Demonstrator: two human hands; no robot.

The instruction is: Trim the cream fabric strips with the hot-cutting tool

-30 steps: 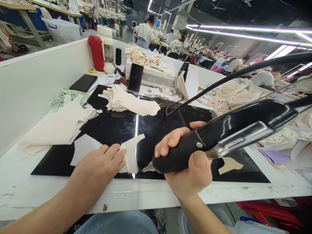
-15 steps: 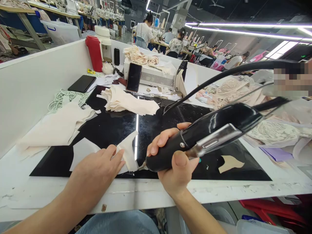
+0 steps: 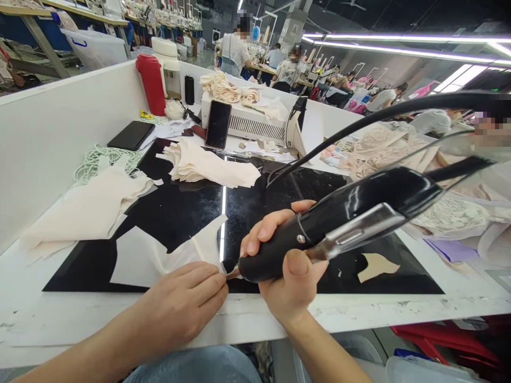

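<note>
- While the black corded tool (image 3: 343, 218) is gripped by the right hand (image 3: 293, 284) much as it was half a second ago, the left hand (image 3: 187, 303) has been shifted right and nearer the worktop's (image 3: 255, 316) near edge.
- The cream fabric piece (image 3: 207, 239), previously half covered by the fingers, is now more fully exposed; it lies by the near edge of the glossy black panel (image 3: 191, 205), beside the white piece (image 3: 133, 258).
- Left fingers are curled together at the fabric's near right corner; whether it is pinched or only pressed cannot be told.
- The tool's metal tip (image 3: 233, 273) is held just beside those fingertips; contact is not discernible. The corner thus seems to be steadied right at the tip.
- The cream fabric stack (image 3: 211, 166), farther back on the panel, has been left undisturbed.
</note>
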